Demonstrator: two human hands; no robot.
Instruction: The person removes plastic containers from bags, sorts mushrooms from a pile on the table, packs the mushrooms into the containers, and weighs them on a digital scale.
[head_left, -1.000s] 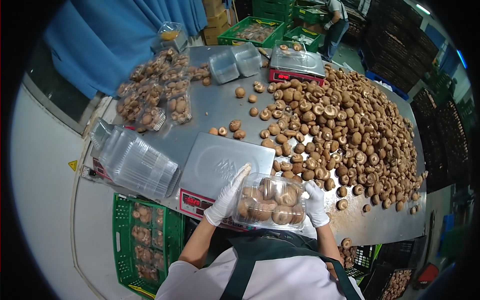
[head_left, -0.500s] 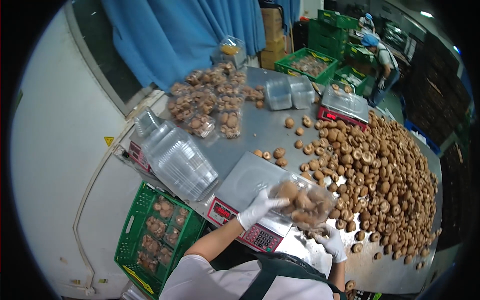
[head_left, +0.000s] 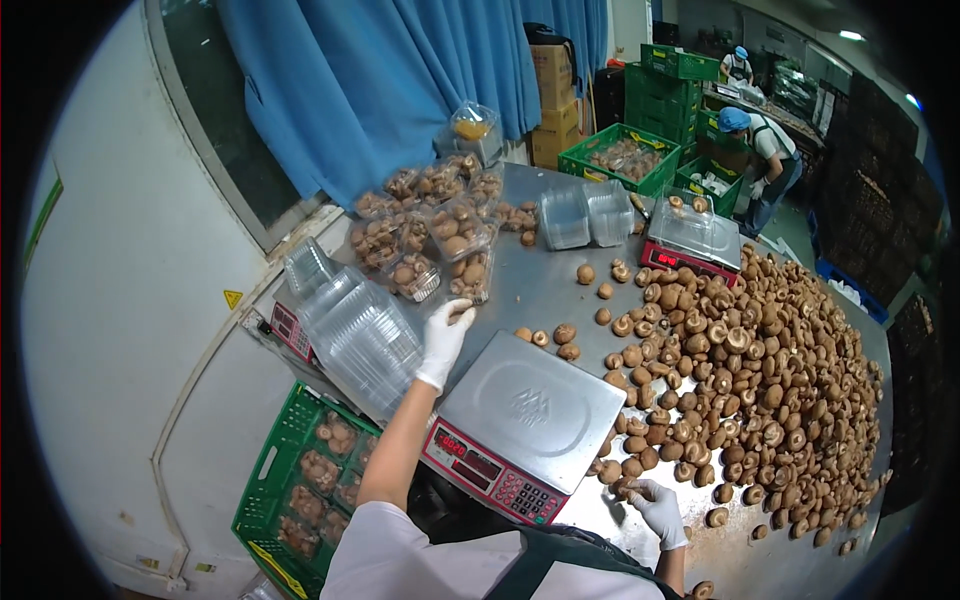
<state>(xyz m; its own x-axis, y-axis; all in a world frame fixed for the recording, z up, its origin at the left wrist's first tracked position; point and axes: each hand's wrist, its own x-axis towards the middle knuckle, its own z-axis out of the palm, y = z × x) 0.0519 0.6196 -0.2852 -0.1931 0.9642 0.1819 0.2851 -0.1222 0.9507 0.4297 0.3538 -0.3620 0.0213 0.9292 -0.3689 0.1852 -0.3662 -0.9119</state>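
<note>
My left hand (head_left: 446,342), in a white glove, reaches forward past the scale. Nothing shows in its parted fingers, which are just short of the pile of clear packs of mushrooms. One filled pack (head_left: 460,230) lies tilted on top of that pile. My right hand (head_left: 657,512), also gloved, is low on the right beside the scale, its fingers closed round a brown mushroom (head_left: 624,488). Between my hands sits the scale (head_left: 530,405), its metal plate bare and its red panel toward me.
A large heap of loose mushrooms (head_left: 770,370) covers the table's right side. Nested clear trays (head_left: 365,335) stand on the left, above a green crate (head_left: 262,500) of packs. A second scale (head_left: 690,245) holds a tray at the back. A co-worker (head_left: 765,150) bends near green crates.
My left hand has carried the filled pack off the scale forward and left onto the pile, and let go. My right hand stays low by the loose mushrooms.
</note>
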